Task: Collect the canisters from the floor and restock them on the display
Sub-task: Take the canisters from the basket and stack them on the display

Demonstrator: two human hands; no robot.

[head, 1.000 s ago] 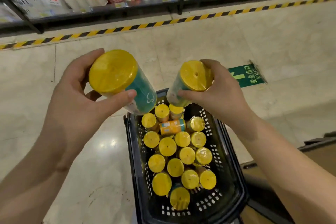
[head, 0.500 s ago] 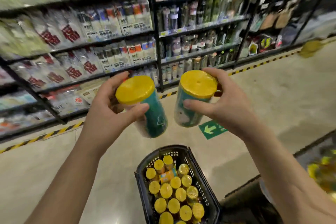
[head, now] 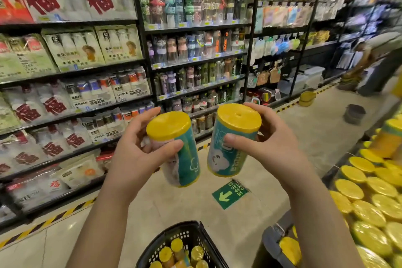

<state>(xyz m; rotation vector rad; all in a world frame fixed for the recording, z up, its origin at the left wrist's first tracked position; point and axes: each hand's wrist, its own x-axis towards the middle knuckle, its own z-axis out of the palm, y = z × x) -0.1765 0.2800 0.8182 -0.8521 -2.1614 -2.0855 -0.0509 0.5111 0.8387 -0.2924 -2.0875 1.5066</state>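
With a canister clamped in our left hand [head: 139, 156] and another in our right hand [head: 269, 148], held above the basket [head: 169, 243], we should swing right and seat both upright among the display [head: 369, 202] lids.

One head-worn view looks forward and slightly down from just above the black basket [head: 185, 243], close over it, facing the shelves [head: 87, 67] beyond.
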